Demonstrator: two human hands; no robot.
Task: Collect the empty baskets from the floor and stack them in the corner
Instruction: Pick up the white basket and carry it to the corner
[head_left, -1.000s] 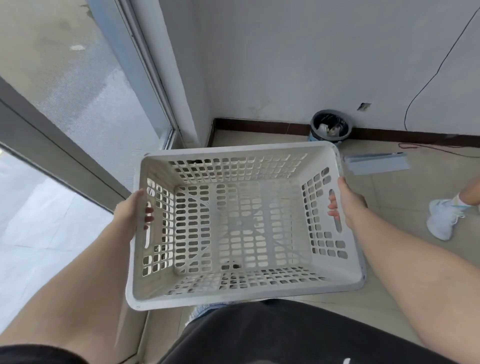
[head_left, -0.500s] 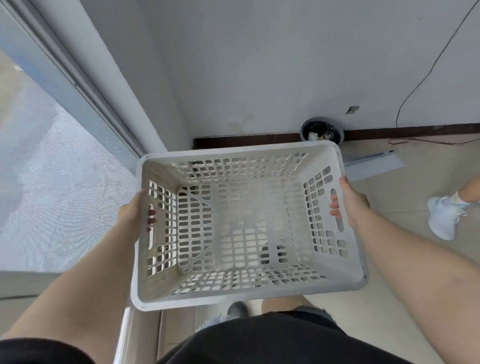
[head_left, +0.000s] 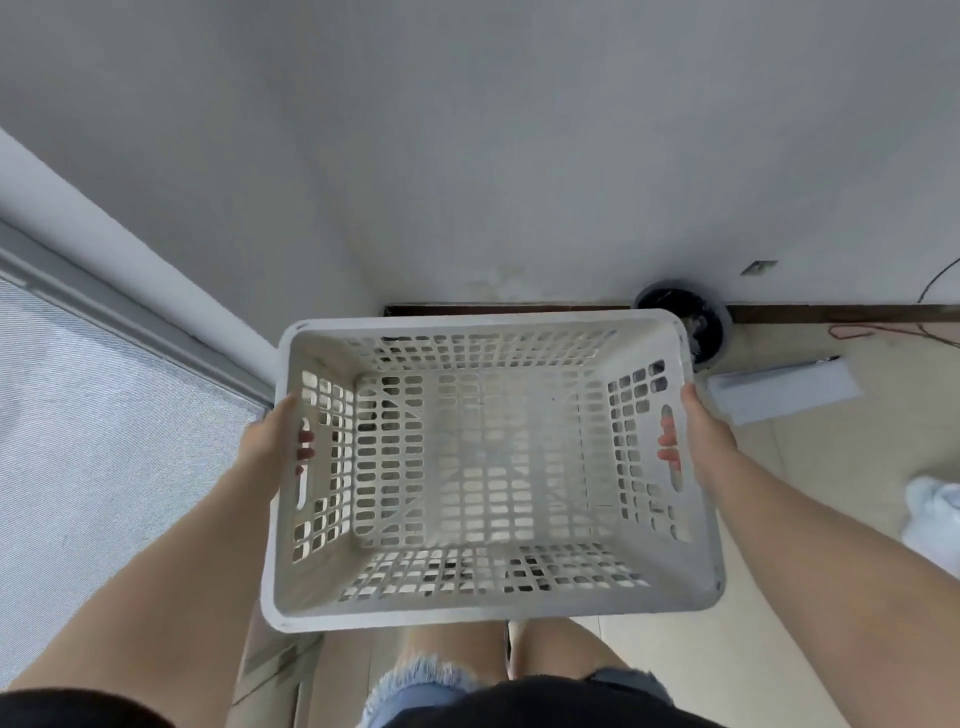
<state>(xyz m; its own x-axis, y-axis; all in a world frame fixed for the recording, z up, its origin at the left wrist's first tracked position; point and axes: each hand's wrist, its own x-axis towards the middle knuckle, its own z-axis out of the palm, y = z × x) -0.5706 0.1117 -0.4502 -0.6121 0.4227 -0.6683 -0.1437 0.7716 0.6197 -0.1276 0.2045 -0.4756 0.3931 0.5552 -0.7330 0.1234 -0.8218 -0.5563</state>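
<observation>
White perforated plastic laundry basket (head_left: 483, 467), held level in the air in front of the person, above the legs and the tiled floor (head_left: 727, 649). Open side up, nothing inside. Far rim close to the corner where the grey wall (head_left: 467, 156) meets the window frame (head_left: 130, 322).

Left hand (head_left: 272, 441) on the left short side: fingers curled through the handle slot, fingertips (head_left: 305, 446) showing inside the basket wall. Right hand (head_left: 698, 436) on the right short side, same grip, fingertips (head_left: 667, 448) poking in through the slot, thumb along the outer rim.

Behind the basket's far right corner: a dark round bin (head_left: 701, 322) against the skirting board, contents too blurred to name. Just right of it a flat pale grey panel (head_left: 784, 387), possibly sheet plastic, lies on the floor. Thin red cable (head_left: 883, 332) trails along the floor by the wall. White shoe (head_left: 935, 514) at the right edge.
</observation>
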